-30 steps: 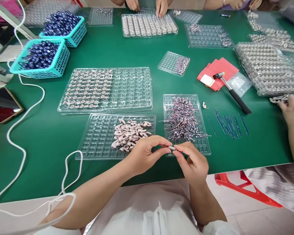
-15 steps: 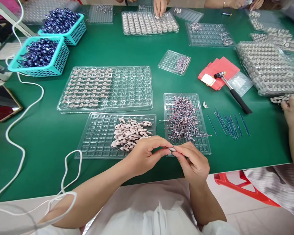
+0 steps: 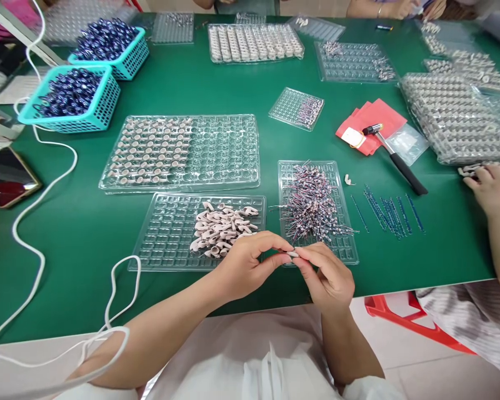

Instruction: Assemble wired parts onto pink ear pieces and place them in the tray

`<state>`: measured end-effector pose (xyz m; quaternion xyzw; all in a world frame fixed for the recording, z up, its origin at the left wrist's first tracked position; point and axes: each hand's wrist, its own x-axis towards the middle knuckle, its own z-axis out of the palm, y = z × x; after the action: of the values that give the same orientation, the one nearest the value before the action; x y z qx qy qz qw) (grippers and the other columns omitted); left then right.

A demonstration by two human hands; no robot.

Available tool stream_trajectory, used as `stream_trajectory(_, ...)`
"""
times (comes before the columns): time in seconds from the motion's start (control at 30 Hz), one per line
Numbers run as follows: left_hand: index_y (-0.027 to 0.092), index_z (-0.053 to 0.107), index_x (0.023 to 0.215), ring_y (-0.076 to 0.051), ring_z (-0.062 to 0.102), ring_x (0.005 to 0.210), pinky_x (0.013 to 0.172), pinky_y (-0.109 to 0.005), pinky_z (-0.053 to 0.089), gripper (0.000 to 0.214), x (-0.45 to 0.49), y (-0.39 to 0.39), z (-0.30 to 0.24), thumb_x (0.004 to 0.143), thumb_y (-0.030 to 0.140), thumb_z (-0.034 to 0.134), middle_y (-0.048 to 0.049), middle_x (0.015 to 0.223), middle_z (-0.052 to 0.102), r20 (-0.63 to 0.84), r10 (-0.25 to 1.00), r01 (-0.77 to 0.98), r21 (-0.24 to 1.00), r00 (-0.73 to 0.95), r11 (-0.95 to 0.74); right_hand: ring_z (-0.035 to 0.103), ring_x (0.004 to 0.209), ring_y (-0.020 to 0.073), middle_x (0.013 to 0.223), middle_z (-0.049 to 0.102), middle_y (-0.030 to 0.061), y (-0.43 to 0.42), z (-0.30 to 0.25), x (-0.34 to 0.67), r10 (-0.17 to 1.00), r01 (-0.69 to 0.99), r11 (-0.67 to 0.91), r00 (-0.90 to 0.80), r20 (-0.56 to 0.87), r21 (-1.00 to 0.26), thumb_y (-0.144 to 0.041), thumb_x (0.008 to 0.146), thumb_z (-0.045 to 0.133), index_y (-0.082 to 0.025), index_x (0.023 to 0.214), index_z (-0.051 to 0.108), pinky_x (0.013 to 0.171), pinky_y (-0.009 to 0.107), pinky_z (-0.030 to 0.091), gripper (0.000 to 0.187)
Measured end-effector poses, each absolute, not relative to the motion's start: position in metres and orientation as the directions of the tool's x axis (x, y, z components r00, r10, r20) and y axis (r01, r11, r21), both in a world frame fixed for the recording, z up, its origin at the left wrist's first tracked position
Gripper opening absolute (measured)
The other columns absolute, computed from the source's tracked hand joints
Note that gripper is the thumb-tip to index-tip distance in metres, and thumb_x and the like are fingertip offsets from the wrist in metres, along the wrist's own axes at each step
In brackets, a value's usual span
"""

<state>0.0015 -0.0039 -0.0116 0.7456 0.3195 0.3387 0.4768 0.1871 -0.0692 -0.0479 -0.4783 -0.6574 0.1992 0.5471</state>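
Between the fingertips of my left hand [image 3: 248, 265] and my right hand [image 3: 330, 276] is a small pale earbud shell [image 3: 292, 254]. Both hands pinch it, one at each end, above the front edge of a clear tray [image 3: 346, 253]. That tray bears a heap of small parts with thin coloured wires [image 3: 310, 203]. Left of it, a second clear tray [image 3: 162, 233] carries a pile of pale earbud shells [image 3: 223, 228] on its right side. My fingers partly cover the held shell, so its fine detail is hidden.
Farther back lies a part-filled clear tray [image 3: 225, 144]. Blue-black coiled parts fill two turquoise baskets [image 3: 104, 105]. To the right are a hammer [image 3: 400, 164], red bags [image 3: 383, 116] and thin blue strips [image 3: 385, 211]. A co-worker's hand [image 3: 495, 186] rests near stacked trays [image 3: 454, 116]. A white cable [image 3: 41, 261] runs left.
My hands keep nearly the same pinch on the earbud shell. A co-worker's hand has left the filled tray at the back. The co-worker's hand at right has shifted left.
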Motion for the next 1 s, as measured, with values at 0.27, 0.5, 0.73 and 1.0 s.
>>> stream_trajectory(0.27, 0.019, 0.072, 0.101, -0.017, 0.073, 0.089, 0.079, -0.028, 0.057, 0.011, -0.001, 0.001, -0.005, 0.093, 0.020, 0.065, -0.0044, 0.098, 0.078, 0.072, 0.855, 0.248, 0.941, 0.514, -0.228, 0.068, 0.078, 0.0169, 0.101, 0.076, 0.0040, -0.073, -0.054, 0.188, 0.905, 0.440, 0.339, 0.089, 0.415, -0.832, -0.014, 0.088, 0.070, -0.030, 0.139, 0.055, 0.075, 0.035, 0.059, 0.056)
stream_trajectory(0.5, 0.021, 0.069, 0.099, -0.023, 0.066, 0.101, 0.084, -0.035, 0.054, 0.015, -0.051, 0.021, 0.029, 0.097, 0.030, 0.058, -0.0072, 0.104, 0.072, -0.047, 0.918, 0.622, 0.749, 0.394, -0.229, 0.068, 0.080, 0.0169, 0.100, 0.075, 0.0034, -0.075, -0.055, 0.192, 0.920, 0.442, 0.296, 0.106, 0.377, -0.847, -0.017, 0.091, 0.066, -0.028, 0.124, 0.065, 0.074, 0.033, 0.058, 0.035)
stream_trajectory(0.73, 0.022, 0.069, 0.116, -0.028, 0.063, 0.109, 0.092, -0.039, 0.053, 0.029, -0.094, 0.033, 0.035, 0.094, 0.039, 0.061, -0.0092, 0.115, 0.066, -0.204, 0.912, 0.822, 0.533, 0.357, -0.202, 0.072, 0.079, 0.0207, 0.089, 0.076, 0.0040, -0.075, -0.042, 0.186, 0.934, 0.518, 0.153, 0.203, 0.294, -0.842, -0.038, 0.093, 0.063, -0.026, 0.099, 0.073, 0.065, 0.029, 0.057, 0.017)
stream_trajectory(1.0, 0.013, 0.068, 0.118, -0.029, 0.066, 0.107, 0.090, -0.037, 0.051, 0.031, -0.148, 0.145, 0.011, 0.096, 0.028, 0.053, -0.0168, 0.125, 0.067, -0.022, 0.987, 0.911, 0.380, -0.162, 0.158, 0.067, 0.062, 0.0163, 0.090, 0.077, 0.0035, -0.074, -0.042, 0.188, 0.935, 0.550, 0.139, 0.200, 0.292, -0.823, -0.048, 0.091, 0.062, -0.027, 0.095, 0.073, 0.050, 0.026, 0.050, 0.024)
